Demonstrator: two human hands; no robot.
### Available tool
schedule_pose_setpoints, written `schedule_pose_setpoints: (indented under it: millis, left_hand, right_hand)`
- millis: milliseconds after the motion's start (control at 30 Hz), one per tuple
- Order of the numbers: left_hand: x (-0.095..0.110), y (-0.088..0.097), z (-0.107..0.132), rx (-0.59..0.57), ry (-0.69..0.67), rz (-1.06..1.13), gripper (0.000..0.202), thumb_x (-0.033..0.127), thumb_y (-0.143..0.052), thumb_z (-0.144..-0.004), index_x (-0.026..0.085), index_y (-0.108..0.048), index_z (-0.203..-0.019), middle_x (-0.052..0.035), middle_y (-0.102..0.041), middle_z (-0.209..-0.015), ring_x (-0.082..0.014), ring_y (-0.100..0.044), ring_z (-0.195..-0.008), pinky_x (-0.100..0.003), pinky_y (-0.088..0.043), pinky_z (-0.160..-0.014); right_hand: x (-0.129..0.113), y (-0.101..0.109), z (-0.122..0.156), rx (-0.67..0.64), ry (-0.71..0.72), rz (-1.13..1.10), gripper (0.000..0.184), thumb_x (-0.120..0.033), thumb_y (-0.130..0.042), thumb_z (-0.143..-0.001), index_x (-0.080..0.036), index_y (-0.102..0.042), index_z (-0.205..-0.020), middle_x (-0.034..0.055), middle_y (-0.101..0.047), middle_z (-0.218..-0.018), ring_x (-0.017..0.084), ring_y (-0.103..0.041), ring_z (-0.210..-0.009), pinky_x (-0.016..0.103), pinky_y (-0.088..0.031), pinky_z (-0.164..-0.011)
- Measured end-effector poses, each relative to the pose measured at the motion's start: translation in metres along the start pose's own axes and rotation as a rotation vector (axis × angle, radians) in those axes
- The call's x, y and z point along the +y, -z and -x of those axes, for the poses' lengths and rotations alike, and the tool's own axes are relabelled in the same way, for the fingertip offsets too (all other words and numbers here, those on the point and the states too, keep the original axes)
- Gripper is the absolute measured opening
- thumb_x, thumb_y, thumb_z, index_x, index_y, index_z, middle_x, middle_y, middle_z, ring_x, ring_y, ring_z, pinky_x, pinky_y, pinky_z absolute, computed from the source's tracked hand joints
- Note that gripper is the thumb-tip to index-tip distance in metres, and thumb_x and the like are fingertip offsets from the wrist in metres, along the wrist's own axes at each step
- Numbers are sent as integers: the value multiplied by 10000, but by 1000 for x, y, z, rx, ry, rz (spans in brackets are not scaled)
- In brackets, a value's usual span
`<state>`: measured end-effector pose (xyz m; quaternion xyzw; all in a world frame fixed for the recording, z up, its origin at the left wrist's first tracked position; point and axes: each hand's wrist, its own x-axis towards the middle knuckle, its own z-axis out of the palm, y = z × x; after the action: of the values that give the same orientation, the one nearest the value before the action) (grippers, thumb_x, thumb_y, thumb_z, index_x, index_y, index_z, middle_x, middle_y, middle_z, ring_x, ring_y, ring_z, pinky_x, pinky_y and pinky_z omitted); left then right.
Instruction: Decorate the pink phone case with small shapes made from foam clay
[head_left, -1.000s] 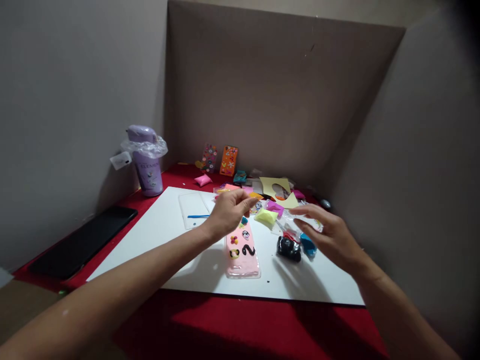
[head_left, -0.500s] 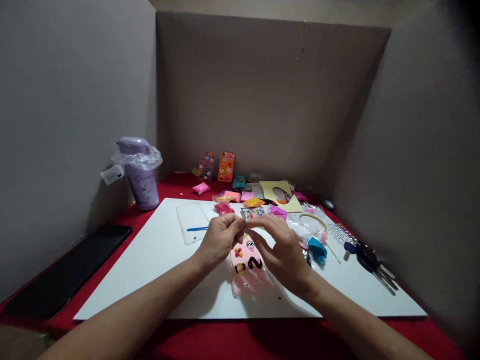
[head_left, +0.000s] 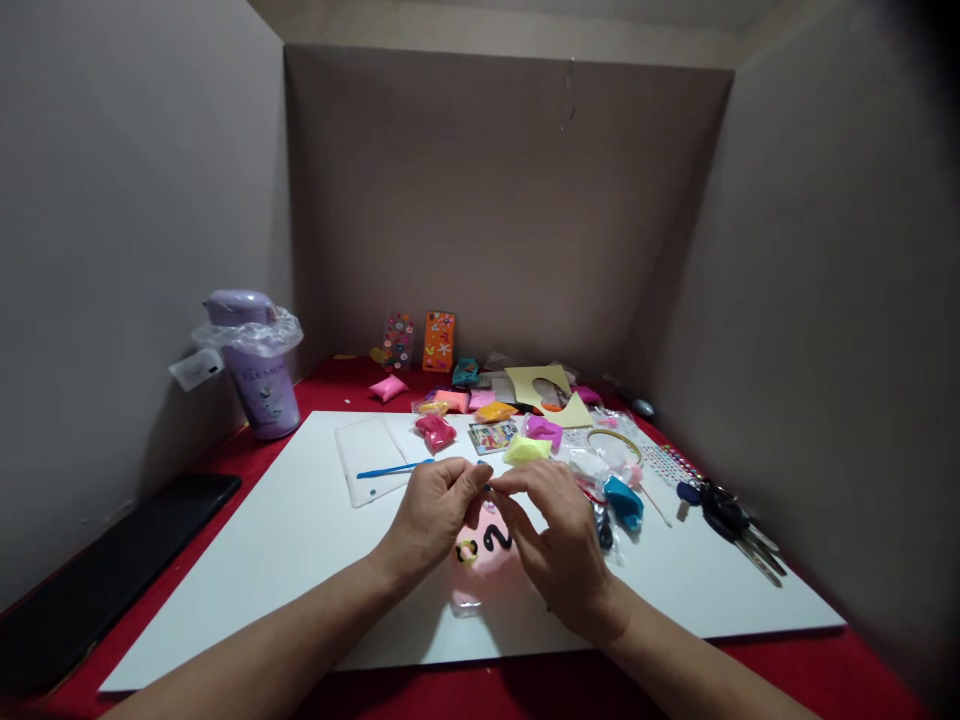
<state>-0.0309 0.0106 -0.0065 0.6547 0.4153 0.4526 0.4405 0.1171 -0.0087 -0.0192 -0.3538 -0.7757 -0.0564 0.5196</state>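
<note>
My left hand (head_left: 435, 510) and my right hand (head_left: 562, 540) meet above the white board, thumbs and fingertips pinched together. A tiny dark bluish piece shows between the fingertips, too small to name. Beneath them lies a pink phone case (head_left: 487, 570) with a black squiggle and a yellow-and-black ring on it; the hands cover its upper part. To the left, a blue stick tool (head_left: 390, 470) rests across a clear phone case (head_left: 352, 450). A pale yellow clay packet (head_left: 527, 449) and a picture card (head_left: 493, 437) lie just beyond the fingers.
Several colored clay packets, such as a red one (head_left: 435, 432) and a blue one (head_left: 622, 502), are on the white board (head_left: 247, 590). Keys (head_left: 739, 525) lie right; a black phone (head_left: 120, 570) and purple tumbler (head_left: 259, 375) stand left. Two decorated cases lean at the back.
The camera view has shifted, so the scene sits a little left and lower. My fingertips stay pinched together; they now cover more of the pink case's upper part, and the yellow packet shows.
</note>
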Motion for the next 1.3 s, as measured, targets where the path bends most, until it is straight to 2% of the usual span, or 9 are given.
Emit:
schedule_pose_setpoints:
  millis: [300,567,767,900,1033,1167,1300]
  left_hand:
    - [-2,0,2,-1,-38,-37,429,444,-536,-848,143,-515,-543,30,-499,-455,-76,-433,-426,-192,-332,-448]
    - [-1,-2,3,-12,-71,-76,450,475,-496,-861,153,-498,-546,23,-499,-467,-88,-446,-454,-196,-361,-463]
    - [-2,-2,4,-28,-85,-106,408,433,-480,-880,156,-513,-582,28,-497,-486,-92,-449,-463,-201,-363,-475]
    - [-1,0,3,4,-73,-93,435,447,-472,-883,156,-474,-559,25,-498,-494,-86,-451,-474,-205,-367,-502]
    - [-1,2,0,42,-65,-18,380,436,-490,-877,158,-477,-619,38,-500,-504,-73,-428,-454,-197,-339,-478]
    - [-3,6,-2,84,-84,17,338,426,-499,-875,157,-499,-671,39,-508,-541,-69,-411,-459,-191,-313,-455]
    - [-4,7,-3,119,-118,0,350,413,-499,-879,153,-502,-646,30,-519,-546,-67,-404,-469,-190,-309,-458]
  right_hand:
    - [2,-1,1,-15,58,71,105,-121,-503,-880,-195,-534,-812,16,-603,-730,164,-520,-710,325,-362,-692]
    - [4,-3,2,-87,97,114,158,-79,-401,-906,-193,-460,-814,15,-529,-719,161,-450,-691,326,-343,-696]
    - [3,-1,3,-126,64,157,179,-108,-363,-918,-189,-430,-773,16,-479,-697,167,-414,-675,334,-331,-682]
    - [4,0,4,-63,15,125,178,-147,-370,-926,-191,-437,-767,22,-486,-706,173,-421,-677,334,-339,-672]
    - [7,-2,4,-27,-18,52,115,-155,-406,-919,-191,-480,-840,37,-528,-764,185,-472,-737,328,-371,-686]
    - [6,-1,4,-61,-20,64,128,-154,-400,-921,-193,-504,-856,40,-542,-760,188,-491,-742,327,-377,-683]
    - [4,2,4,-113,-14,75,141,-183,-390,-921,-194,-495,-828,43,-552,-776,187,-488,-747,338,-380,-707]
